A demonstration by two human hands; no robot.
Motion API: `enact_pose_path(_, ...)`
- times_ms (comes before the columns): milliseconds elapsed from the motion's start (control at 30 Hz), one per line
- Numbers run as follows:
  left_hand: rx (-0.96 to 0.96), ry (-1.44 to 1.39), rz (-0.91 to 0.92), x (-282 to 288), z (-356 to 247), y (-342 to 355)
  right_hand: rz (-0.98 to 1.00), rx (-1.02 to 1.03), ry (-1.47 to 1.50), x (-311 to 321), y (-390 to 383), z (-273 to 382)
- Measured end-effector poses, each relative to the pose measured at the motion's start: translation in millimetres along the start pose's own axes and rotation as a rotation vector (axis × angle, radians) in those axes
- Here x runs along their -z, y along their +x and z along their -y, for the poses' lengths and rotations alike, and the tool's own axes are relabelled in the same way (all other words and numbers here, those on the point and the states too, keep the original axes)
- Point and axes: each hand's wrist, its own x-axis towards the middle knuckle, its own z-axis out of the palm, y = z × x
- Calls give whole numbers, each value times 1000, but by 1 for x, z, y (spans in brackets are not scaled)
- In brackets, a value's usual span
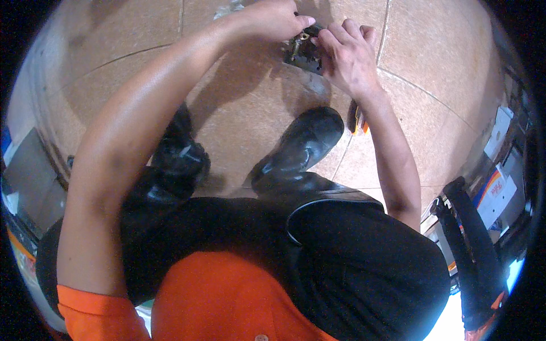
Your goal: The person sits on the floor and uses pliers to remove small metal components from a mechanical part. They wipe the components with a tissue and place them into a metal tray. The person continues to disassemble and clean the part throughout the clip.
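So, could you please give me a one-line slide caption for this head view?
Crouched over a tiled floor, left hand and right hand work together on a small dark part, black boots below.

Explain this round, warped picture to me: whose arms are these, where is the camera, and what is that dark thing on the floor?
There is no machine here. A wide fisheye camera on a person's head looks down, so straight tile lines bend near the rim. Both bare forearms are that person's own. The left hand and right hand meet at the top of the picture over a small dark part with brassy bits that sits on the tan tiled floor. Fingers of both hands touch it; whether either truly grips it I cannot tell. Below are two black boots, dark trousers and an orange shirt. A small orange-and-black object lies by the right wrist. Boxes and clutter line the right edge.
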Motion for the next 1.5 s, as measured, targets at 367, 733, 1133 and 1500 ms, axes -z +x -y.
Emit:
enact_pose_path(367,-49,-16,-77,0,8,7,-13,-881,96,23,-105,28)
enact_pose_path(733,-60,29,-43,2,0,2,168,-1403,1166,56,-128,3)
enact_pose_path(1133,-82,13,-31,1,-3,3,509,-183,-341,127,-48,4)
enact_pose_path(1500,-134,43,-24,-2,2,5,544,-54,-432,134,-27,2)
